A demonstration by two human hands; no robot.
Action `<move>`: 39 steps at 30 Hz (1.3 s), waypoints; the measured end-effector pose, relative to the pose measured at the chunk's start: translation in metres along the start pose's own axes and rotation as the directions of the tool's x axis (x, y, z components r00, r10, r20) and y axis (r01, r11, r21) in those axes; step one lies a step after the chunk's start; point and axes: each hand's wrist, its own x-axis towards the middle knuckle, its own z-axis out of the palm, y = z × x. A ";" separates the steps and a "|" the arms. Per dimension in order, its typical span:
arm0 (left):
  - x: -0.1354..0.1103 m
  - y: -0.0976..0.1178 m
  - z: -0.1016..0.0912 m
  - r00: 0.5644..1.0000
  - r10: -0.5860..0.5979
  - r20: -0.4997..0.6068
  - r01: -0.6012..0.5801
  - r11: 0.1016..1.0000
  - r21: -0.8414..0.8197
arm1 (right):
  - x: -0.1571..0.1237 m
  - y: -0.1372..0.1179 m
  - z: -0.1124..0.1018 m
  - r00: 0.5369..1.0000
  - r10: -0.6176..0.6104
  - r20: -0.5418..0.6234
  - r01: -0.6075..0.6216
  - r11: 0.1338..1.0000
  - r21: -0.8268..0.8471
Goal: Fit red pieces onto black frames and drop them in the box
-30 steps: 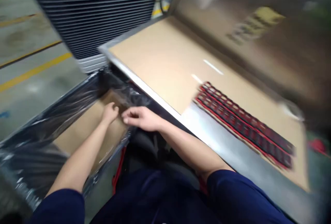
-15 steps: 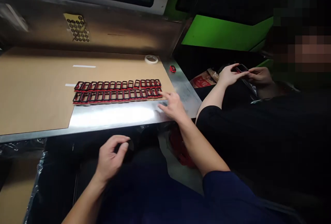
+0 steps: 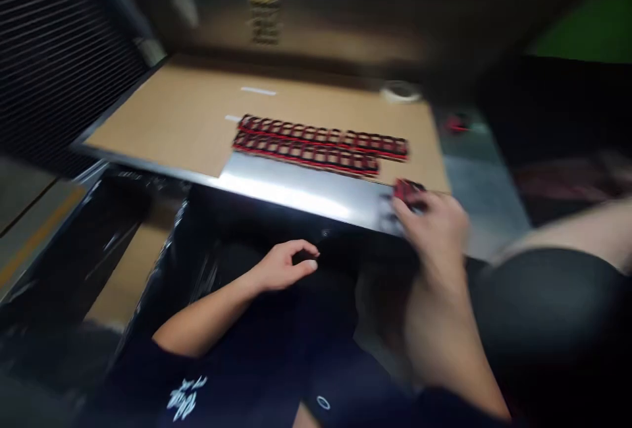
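Two rows of small red-and-black frames that look like watch cases [image 3: 306, 149] lie along the front of the brown cardboard sheet [image 3: 172, 112]. My right hand [image 3: 437, 224] is closed on a red-and-black watch case [image 3: 407, 189], held just above the bench's front edge, right of the rows. Blur hides whether it is one piece or several together. Below the bench edge, my left hand [image 3: 286, 265] hovers with curved fingers and thumb apart, nothing between them.
A roll of tape [image 3: 401, 91] rests at the cardboard's back right. One red piece [image 3: 457, 124] sits on the metal strip [image 3: 486, 158]. A plastic-lined bin [image 3: 143, 276] stands below at left. A co-worker's arm [image 3: 567, 230] is close on the right.
My right hand has closed on a watch case from the right end of the front row and lifted it off toward the bench edge. The view has swung left; my left hand stays empty.
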 end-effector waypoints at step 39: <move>-0.033 -0.019 -0.030 0.956 -0.291 0.036 0.264 0.802 -0.536 | -0.146 -0.077 0.036 0.788 -0.470 0.398 -0.141 0.492 0.859</move>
